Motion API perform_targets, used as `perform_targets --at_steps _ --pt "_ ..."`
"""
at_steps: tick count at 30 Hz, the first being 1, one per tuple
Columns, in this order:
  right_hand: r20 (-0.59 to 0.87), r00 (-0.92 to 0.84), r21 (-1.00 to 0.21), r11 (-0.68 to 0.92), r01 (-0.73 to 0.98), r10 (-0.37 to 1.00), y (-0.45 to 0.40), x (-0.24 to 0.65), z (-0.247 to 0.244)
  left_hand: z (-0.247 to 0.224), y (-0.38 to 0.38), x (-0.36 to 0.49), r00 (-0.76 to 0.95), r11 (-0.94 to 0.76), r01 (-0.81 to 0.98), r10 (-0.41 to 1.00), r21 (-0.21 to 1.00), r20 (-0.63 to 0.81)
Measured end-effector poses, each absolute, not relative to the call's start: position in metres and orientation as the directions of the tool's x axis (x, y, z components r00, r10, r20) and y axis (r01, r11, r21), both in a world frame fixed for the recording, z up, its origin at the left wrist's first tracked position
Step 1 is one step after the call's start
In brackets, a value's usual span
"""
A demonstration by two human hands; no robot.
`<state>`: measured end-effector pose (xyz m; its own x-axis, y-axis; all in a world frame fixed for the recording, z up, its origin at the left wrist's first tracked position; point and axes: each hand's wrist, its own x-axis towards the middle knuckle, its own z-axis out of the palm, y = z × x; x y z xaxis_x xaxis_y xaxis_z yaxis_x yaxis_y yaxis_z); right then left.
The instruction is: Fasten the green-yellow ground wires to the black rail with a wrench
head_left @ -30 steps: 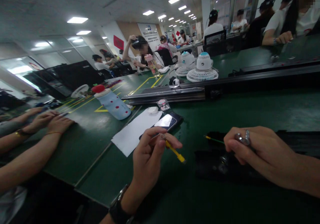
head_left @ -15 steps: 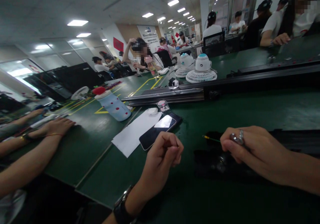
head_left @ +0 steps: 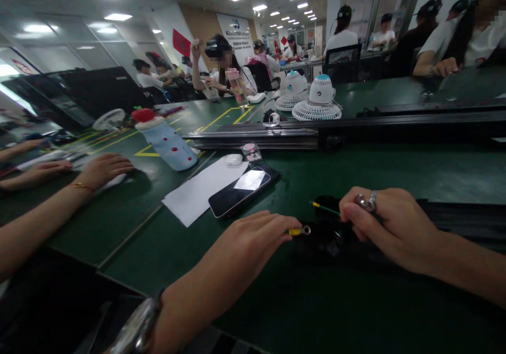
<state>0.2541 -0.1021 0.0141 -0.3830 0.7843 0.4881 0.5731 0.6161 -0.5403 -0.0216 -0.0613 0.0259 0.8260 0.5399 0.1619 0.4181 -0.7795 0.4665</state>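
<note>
My left hand is closed in a pinch on a ring terminal with a yellow sleeve; its metal eye points right. My right hand is closed around a thin green wire. A yellow-sleeved end sticks out of that hand to the left, a short way above the ring terminal and apart from it. Silver rings show on the right hand's finger. Below and between the hands lies a dark black part with a shiny spot, its outline hard to make out on the green table.
A phone, white paper, an earbud case and a small clear box lie left. Beyond stand a blue bottle, a metal rail and white fans. A co-worker's arm rests at left.
My left hand has turned over and reached right, bringing the ring terminal into sight at its fingertips. My right hand keeps the wire, with little motion. The camera view has shifted slightly.
</note>
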Motion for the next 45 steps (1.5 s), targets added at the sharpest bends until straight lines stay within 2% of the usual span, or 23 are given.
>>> perform_targets --at_steps 3,8,15,20,29,40,45 --pt "0.491 -0.359 -0.544 0.601 0.585 0.794 -0.102 0.254 0.015 0.028 -0.06 -0.018 0.883 -0.85 0.368 0.447 0.378 0.145" --pt "0.494 -0.385 -0.501 0.617 0.607 0.78 -0.103 0.254 0.016 0.03 -0.058 -0.005 0.919 -0.91 0.348 0.379 0.224 0.112" --pt "0.512 -0.404 -0.503 0.646 0.574 0.758 -0.1 0.254 0.014 0.036 -0.049 0.007 0.965 -0.934 0.247 0.26 0.259 0.019" --pt "0.519 -0.398 -0.504 0.647 0.572 0.757 -0.099 0.253 0.013 0.036 -0.039 0.011 0.985 -0.955 0.146 0.165 0.259 0.056" --pt "0.521 -0.401 -0.506 0.651 0.566 0.753 -0.098 0.254 0.011 0.036 -0.036 0.012 0.995 -0.996 0.093 0.092 -0.018 0.029" --pt "0.442 -0.411 -0.558 0.603 0.57 0.797 -0.097 0.254 0.015 0.034 -0.034 0.012 0.997 -0.997 0.072 0.072 0.004 0.033" --pt "0.289 -0.44 -0.656 0.511 0.556 0.85 -0.092 0.258 0.022 0.032 -0.033 0.009 0.997 -0.997 0.082 0.082 0.012 -0.005"
